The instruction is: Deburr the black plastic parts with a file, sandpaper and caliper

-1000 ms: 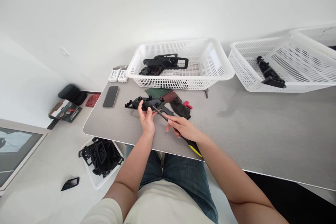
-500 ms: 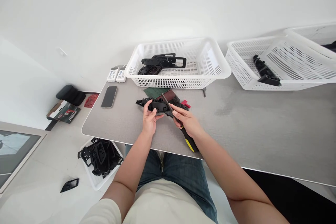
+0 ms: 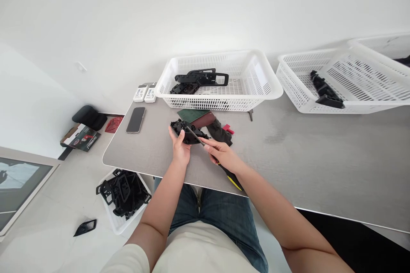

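Note:
My left hand (image 3: 181, 151) is closed around the left part of a black plastic part (image 3: 179, 125), thumb on top. The part is tilted above the table, its clips and ribs facing up. My right hand (image 3: 225, 156) grips a file (image 3: 235, 181) with a black and yellow handle. The narrow metal blade slants up and left across the part and appears to touch it. Behind the hands lie a green sheet (image 3: 191, 114), a dark red sheet (image 3: 205, 120), a crumpled black cloth (image 3: 220, 131) and a small red object (image 3: 228, 128).
A white basket (image 3: 221, 104) with black parts stands behind the hands; another basket (image 3: 299, 101) is at right. A phone (image 3: 136, 119) and two white boxes (image 3: 145, 93) sit at left. Below the table edge (image 3: 131, 167), a bin (image 3: 117, 224) holds black parts.
The black part has turned in my left hand, its right end drawn in and its ribbed side now more visible. The file has shifted left and down with my right hand.

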`<move>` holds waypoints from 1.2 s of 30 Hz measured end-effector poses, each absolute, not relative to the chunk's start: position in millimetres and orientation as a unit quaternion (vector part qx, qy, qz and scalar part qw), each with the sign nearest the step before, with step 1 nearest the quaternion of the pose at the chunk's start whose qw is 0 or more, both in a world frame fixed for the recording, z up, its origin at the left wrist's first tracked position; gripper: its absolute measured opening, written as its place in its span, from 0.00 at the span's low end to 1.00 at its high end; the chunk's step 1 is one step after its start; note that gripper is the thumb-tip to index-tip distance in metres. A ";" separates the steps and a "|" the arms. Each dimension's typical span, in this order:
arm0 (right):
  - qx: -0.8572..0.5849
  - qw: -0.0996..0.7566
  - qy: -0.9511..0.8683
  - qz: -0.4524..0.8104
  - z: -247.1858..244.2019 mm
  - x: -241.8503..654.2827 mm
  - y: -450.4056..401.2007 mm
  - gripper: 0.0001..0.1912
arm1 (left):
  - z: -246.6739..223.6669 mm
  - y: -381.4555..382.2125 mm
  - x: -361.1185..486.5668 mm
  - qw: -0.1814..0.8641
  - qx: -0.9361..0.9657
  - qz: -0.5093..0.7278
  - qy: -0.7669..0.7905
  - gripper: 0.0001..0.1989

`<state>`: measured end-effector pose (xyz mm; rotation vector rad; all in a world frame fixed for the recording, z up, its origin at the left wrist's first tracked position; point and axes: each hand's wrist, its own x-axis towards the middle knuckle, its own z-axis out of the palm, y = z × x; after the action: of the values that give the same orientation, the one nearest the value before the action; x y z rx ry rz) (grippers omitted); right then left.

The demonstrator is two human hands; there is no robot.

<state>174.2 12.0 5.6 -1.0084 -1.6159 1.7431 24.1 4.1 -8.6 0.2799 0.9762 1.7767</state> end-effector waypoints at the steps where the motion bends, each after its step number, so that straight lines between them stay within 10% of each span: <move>1: -0.370 0.267 -0.614 0.644 4.8 173.4 11.3 0.31 | -9.8 5.5 23.2 0.515 0.093 0.747 0.410 0.44; 11: -0.358 0.226 -0.618 0.662 1.5 178.4 11.4 0.30 | -23.0 14.1 16.4 0.540 0.032 0.714 0.444 0.12; 23: -0.434 0.197 -0.822 0.311 22.5 191.5 8.8 0.23 | -13.4 6.5 25.6 0.479 0.143 0.740 0.450 0.22; 36: -0.435 0.231 -0.812 0.314 9.8 183.4 1.4 0.24 | -13.3 5.9 26.7 0.426 0.157 0.768 0.453 0.22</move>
<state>183.4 1.4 9.8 -1.1953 -2.2316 0.8626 26.7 5.9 -13.3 0.3921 1.1314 1.9186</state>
